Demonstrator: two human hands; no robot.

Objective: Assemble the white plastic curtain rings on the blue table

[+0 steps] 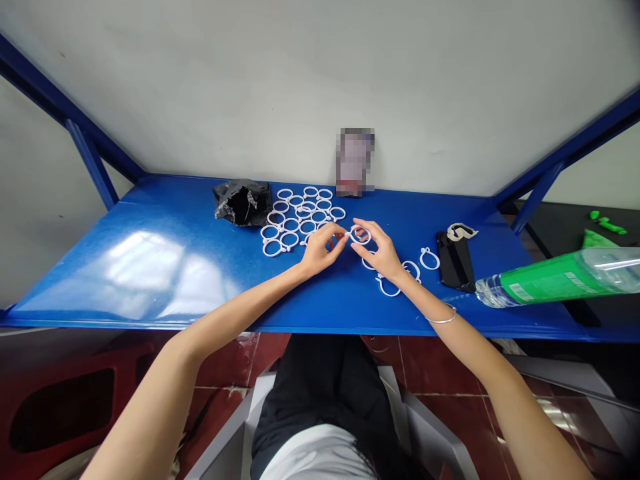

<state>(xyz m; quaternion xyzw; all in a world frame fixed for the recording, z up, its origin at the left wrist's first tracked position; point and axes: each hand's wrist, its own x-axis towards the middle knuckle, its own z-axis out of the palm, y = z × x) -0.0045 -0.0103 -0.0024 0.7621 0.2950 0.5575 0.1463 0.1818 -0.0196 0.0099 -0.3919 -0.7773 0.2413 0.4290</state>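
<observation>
A white curtain ring (369,241) is held up over the blue table between my two hands. My left hand (323,248) pinches the small knob at the ring's left side. Thumb and fingers of my right hand (379,250) grip the ring's round part from the right. Just beyond and left of my left hand lies a group of several white curtain rings (291,225), laid close together. Around my right wrist are a few more, one of them an open-looking ring (389,288) and another a separate ring (429,259) farther right; my right hand partly hides this cluster.
A crumpled black plastic bag (243,202) stands at the back. A blurred-out upright phone-like object (355,162) leans on the wall. To the right are a black phone (455,261), a whitish curved item (461,231) and a bottle with green label (560,277). Blue braces (93,163) flank the table (200,280).
</observation>
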